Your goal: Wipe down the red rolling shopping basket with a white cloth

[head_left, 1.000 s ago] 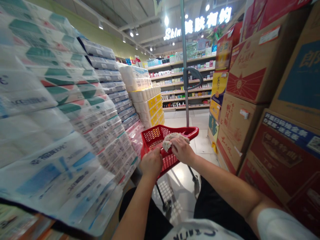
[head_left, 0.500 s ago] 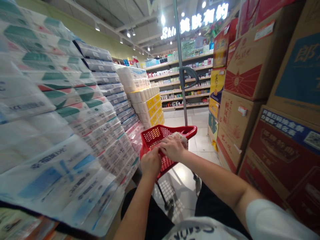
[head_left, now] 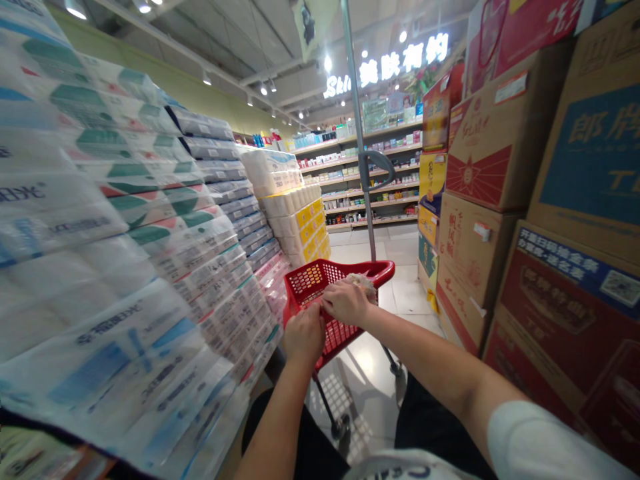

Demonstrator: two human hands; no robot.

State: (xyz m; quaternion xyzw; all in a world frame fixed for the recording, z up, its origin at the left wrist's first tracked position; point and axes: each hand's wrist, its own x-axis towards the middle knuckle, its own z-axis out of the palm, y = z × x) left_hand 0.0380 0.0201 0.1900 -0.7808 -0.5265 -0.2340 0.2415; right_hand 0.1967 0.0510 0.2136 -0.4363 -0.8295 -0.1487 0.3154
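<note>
In front of me stands a red shopping cart [head_left: 341,339] with a perforated plastic basket on wheeled legs. My left hand [head_left: 305,332] is closed on the near edge of the cart. Just right of it and slightly farther forward, my right hand [head_left: 345,303] curls over the same edge, its fingers partly hidden. The two hands nearly touch. Past my right hand, a pale, lumpy wrapped item [head_left: 364,285] shows in the basket; its kind is unclear. A grey upright pole [head_left: 356,107] with a loop-shaped grip [head_left: 381,172] rises from the cart's far side.
Plastic-wrapped tissue packs [head_left: 165,233] are stacked high on the left. Cardboard cartons [head_left: 480,147] line the right side. Between them runs a tiled aisle floor [head_left: 395,243]. Shelves of small goods [head_left: 370,163] stand across the far end, below a lit sign [head_left: 400,63].
The view has tilted upward a little, so the cart and shelves sit slightly lower in the picture. Both hands keep their places on the cart.
</note>
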